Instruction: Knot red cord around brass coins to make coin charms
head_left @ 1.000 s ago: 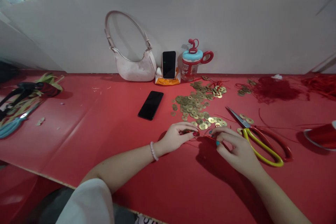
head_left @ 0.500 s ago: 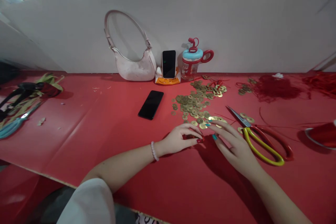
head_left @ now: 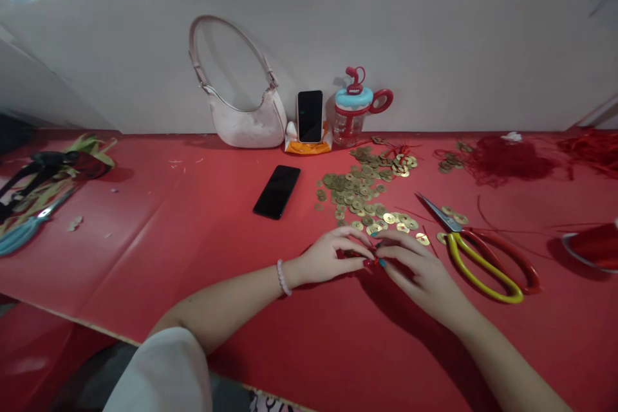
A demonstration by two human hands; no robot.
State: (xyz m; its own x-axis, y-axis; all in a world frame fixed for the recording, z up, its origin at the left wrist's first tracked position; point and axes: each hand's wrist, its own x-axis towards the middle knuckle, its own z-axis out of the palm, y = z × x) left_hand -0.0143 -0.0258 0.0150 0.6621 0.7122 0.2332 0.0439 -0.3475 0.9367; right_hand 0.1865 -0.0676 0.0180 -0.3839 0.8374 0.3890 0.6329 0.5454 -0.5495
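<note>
Head view: at the frame's center-right, my left hand and right hand are meeting fingertip to fingertip, seemingly pinching a small red string, just below the coins and left of the scissors.

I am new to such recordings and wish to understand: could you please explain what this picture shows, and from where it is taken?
There is no machine here: a person works with two bare hands. The camera sits on the person's head, looking forward and down. On the red table lie brass-coloured discs, a black phone, large scissors and tangled red thread. Behind stand a pale handbag and a lidded cup. The left hand holds a small red item, mostly hidden; the right hand meets it there.
</note>
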